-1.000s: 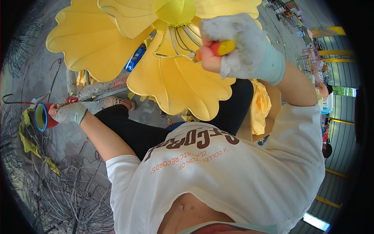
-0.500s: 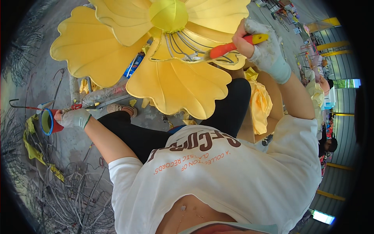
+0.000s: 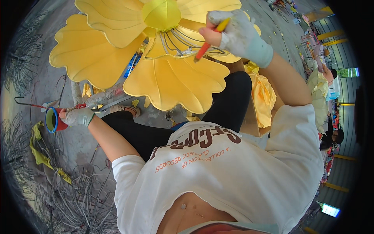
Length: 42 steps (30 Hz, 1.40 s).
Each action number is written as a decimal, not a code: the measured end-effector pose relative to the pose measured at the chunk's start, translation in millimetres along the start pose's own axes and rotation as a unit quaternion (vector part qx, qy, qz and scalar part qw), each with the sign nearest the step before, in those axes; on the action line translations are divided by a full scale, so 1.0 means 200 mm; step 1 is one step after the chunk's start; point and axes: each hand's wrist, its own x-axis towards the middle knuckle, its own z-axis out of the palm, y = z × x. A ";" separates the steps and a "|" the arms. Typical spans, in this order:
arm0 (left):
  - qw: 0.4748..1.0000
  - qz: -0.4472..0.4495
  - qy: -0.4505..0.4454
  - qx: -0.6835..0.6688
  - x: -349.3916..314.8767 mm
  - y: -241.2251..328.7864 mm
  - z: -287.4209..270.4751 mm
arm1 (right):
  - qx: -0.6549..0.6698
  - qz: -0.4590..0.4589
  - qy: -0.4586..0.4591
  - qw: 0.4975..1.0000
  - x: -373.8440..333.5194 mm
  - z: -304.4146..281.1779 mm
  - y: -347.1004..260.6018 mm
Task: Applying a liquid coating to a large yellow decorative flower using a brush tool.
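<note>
A large yellow fabric flower (image 3: 175, 80) with a round yellow-green centre (image 3: 161, 15) stands before me, its scalloped petals spread over wire frames. My right hand (image 3: 239, 37), in a worn white glove with bare fingertips, is closed round a paintbrush (image 3: 202, 51) with a red and yellow handle. The brush points down and left over a petal's edge; whether its bristles touch is unclear. Off to the left, my gloved left hand (image 3: 77, 116) grips a small red cup (image 3: 60, 121) with a blue rim, tilted so its greenish inside shows. A hooked rod (image 3: 29, 102) shows beside the cup.
A cardboard box (image 3: 251, 119) with crumpled yellow fabric (image 3: 261, 99) stands by my right knee. Bundles of grey wire (image 3: 78, 199) and a yellow strip (image 3: 41, 152) lie at left. A blue packet (image 3: 132, 65) shows behind the petals. Other people and materials are far right.
My right hand has moved left and slightly up with the paintbrush, whose handle is now steeper. The left hand and cup have shifted slightly right in view.
</note>
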 end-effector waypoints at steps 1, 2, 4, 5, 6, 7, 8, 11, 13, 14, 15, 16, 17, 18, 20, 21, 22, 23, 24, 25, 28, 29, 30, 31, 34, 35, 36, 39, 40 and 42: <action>1.000 -0.012 -0.005 0.005 -0.02 0.04 0.00 | -0.046 0.015 0.001 0.999 0.05 0.01 0.01; 0.999 -0.031 -0.017 0.004 -0.07 0.06 0.04 | -0.052 0.019 0.004 0.998 0.10 0.03 0.12; 0.997 -0.062 -0.034 0.008 -0.12 0.10 0.07 | 0.167 0.113 -0.003 0.980 0.23 0.10 0.39; 0.998 -0.060 -0.030 0.008 -0.11 0.11 0.06 | 0.168 0.109 -0.005 0.980 0.25 0.11 0.38; 0.998 -0.050 -0.032 0.013 -0.10 0.10 0.04 | 0.184 0.121 -0.011 0.975 0.27 0.11 0.37; 0.998 -0.040 -0.035 0.018 -0.09 0.09 0.03 | 0.199 0.134 -0.015 0.971 0.28 0.12 0.36; 0.999 -0.031 -0.038 0.023 -0.08 0.08 0.02 | 0.213 0.148 -0.020 0.965 0.29 0.12 0.35; 0.998 -0.029 -0.040 0.028 -0.06 0.07 0.01 | 0.256 0.191 -0.038 0.947 0.32 0.13 0.34; 0.998 -0.042 -0.043 0.027 -0.06 0.06 0.02 | 0.282 0.221 -0.052 0.932 0.34 0.15 0.33; 0.997 -0.049 -0.045 0.027 -0.05 0.05 0.02 | 0.295 0.237 -0.058 0.924 0.35 0.15 0.33; 0.998 -0.048 -0.041 0.028 -0.03 0.03 0.02 | 0.309 0.250 -0.066 0.915 0.37 0.17 0.33; 0.998 -0.030 -0.041 0.030 0.00 -0.01 0.02 | 0.323 0.263 -0.073 0.906 0.38 0.18 0.33; 0.998 -0.012 -0.042 0.034 0.03 -0.04 0.01 | 0.337 0.278 -0.081 0.896 0.38 0.20 0.32; 0.998 0.006 -0.042 0.038 0.05 -0.06 -0.01 | 0.351 0.293 -0.089 0.885 0.39 0.21 0.30; 0.998 0.023 -0.043 0.043 0.06 -0.08 -0.02 | 0.364 0.309 -0.097 0.873 0.40 0.25 0.29; 0.998 0.009 -0.040 0.038 0.04 -0.08 -0.02 | 0.361 0.320 -0.086 0.872 0.41 0.27 0.30; 0.999 -0.006 -0.038 0.029 0.02 -0.08 0.01 | 0.356 0.330 -0.073 0.871 0.44 0.29 0.31; 0.999 -0.022 -0.036 0.021 -0.01 -0.07 0.03 | 0.351 0.340 -0.060 0.870 0.46 0.30 0.32; 0.999 -0.037 -0.034 0.012 -0.03 -0.06 0.05 | 0.346 0.351 -0.047 0.869 0.47 0.31 0.34; 0.999 -0.037 -0.029 0.012 -0.04 -0.04 0.05 | 0.345 0.348 -0.050 0.870 0.48 0.30 0.33; 0.998 -0.025 -0.034 0.038 -0.03 0.04 0.04 | 0.321 0.286 -0.053 0.901 0.49 0.21 0.30; 0.998 -0.021 -0.038 0.046 -0.04 0.05 0.04 | 0.312 0.266 -0.052 0.911 0.48 0.19 0.28; 0.998 -0.018 -0.038 0.046 -0.03 0.05 0.04 | 0.219 0.219 -0.064 0.949 0.46 0.18 0.19; 0.998 -0.028 -0.039 0.044 -0.03 0.05 0.04 | 0.123 0.172 -0.074 0.975 0.42 0.18 0.08; 0.996 -0.062 -0.048 0.030 -0.03 0.05 0.03 | 0.016 -0.035 -0.076 0.996 0.29 0.18 -0.06; 0.996 -0.059 -0.053 0.028 -0.03 0.05 0.03 | 0.017 -0.034 -0.071 0.997 0.28 0.16 -0.06; 0.997 -0.048 -0.053 0.027 -0.03 0.04 0.03 | 0.029 -0.024 -0.084 0.996 0.28 0.13 -0.06; 0.998 -0.016 -0.047 0.024 -0.02 0.02 0.01 | 0.061 0.001 -0.130 0.990 0.23 0.01 -0.03; 0.998 -0.016 -0.051 0.020 -0.02 0.02 0.02 | 0.026 0.012 -0.114 0.993 0.20 -0.03 0.02; 0.998 -0.035 -0.046 0.010 -0.04 0.04 0.04 | -0.009 0.025 -0.093 0.995 0.21 -0.11 0.15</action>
